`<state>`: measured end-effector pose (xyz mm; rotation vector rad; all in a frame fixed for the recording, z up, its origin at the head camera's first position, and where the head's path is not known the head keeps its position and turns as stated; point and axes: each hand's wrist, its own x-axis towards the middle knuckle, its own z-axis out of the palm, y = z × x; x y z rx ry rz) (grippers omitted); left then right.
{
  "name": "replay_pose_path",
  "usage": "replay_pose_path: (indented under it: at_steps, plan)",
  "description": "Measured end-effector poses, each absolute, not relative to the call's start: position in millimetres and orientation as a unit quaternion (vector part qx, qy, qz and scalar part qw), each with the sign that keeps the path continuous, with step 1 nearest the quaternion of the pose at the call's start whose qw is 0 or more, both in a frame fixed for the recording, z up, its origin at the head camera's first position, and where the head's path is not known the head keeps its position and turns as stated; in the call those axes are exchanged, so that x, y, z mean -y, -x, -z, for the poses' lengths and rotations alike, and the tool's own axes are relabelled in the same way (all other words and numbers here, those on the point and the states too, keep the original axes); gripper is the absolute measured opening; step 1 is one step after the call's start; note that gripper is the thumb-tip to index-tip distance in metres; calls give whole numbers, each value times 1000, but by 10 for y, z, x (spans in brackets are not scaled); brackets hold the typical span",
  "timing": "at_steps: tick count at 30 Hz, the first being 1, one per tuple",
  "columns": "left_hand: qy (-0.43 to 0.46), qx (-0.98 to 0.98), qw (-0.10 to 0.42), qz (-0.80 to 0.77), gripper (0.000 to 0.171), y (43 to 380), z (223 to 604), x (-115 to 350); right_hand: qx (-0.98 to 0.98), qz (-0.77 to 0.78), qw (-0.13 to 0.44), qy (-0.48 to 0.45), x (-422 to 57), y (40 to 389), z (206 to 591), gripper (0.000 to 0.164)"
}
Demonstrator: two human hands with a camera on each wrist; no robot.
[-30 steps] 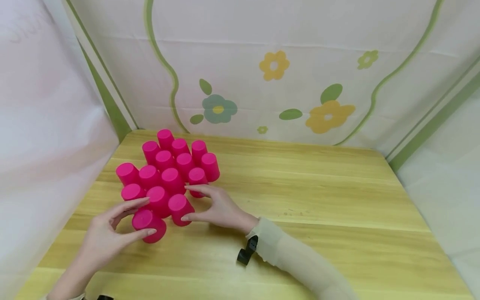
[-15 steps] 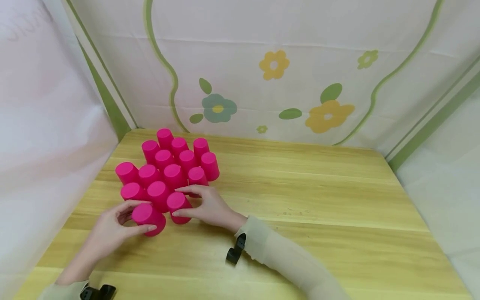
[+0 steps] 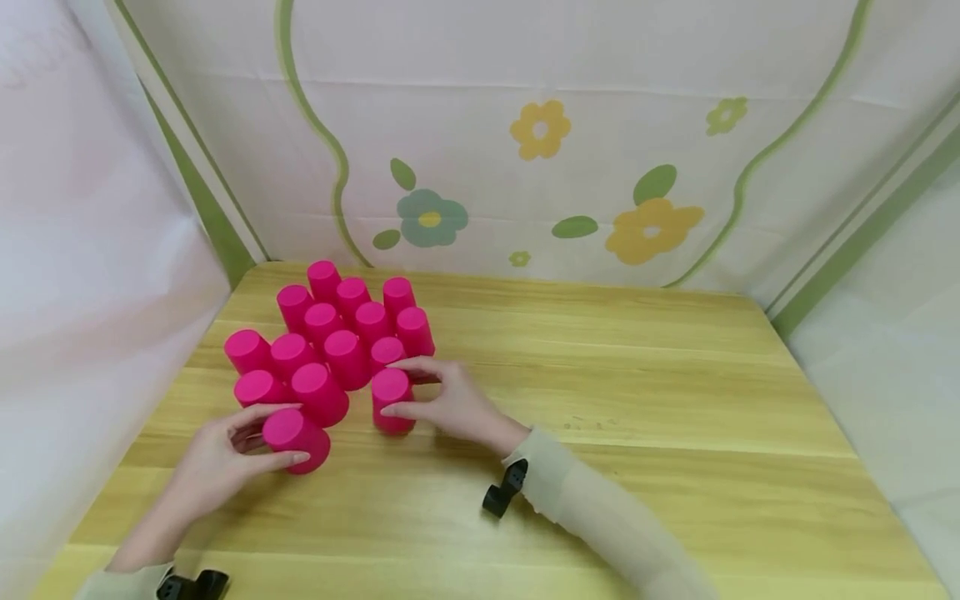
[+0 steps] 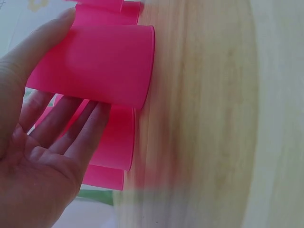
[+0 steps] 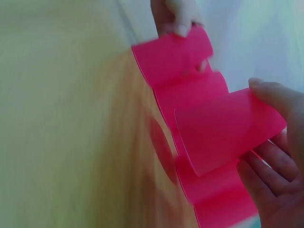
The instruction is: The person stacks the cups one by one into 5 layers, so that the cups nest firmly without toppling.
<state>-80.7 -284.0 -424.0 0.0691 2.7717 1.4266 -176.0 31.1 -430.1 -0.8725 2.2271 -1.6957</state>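
My left hand (image 3: 217, 458) grips the nearest pink cup (image 3: 300, 442) at the front of the group, thumb on the near side and fingers behind it. In the left wrist view the thumb lies over this cup's upper side (image 4: 95, 61), with the fingers beneath. Held between thumb and fingers of my right hand (image 3: 461, 404) is another pink cup (image 3: 393, 404), at the group's front right. That cup stands apart from the pink cup (image 3: 321, 396) between the hands. Both held cups have their flat bases up.
Several more upside-down pink cups (image 3: 347, 360) stand close together behind the hands, on the left part of the wooden table (image 3: 600, 392). White curtains with printed flowers (image 3: 540, 131) rise at the back and sides.
My left fingers have closed in around the front cup, which shifted slightly toward the group. My right hand took hold of its cup, then moved it right and slightly back, opening a gap.
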Motion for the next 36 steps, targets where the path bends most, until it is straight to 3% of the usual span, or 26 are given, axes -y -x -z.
replay_pose_path:
  at_steps: [8,23,36]
  plan:
    - [-19,-898,10,-440,63,777,4227,2868,-761,593,47,258,-805,1945,4281,51]
    - [-8,-907,7,-421,60,774,4226,2896,-791,601,-72,95,-1909,2433,4156,53]
    - [-16,-907,13,-421,55,810,4215,2844,-821,559,-120,-12,-2838,2662,4130,59]
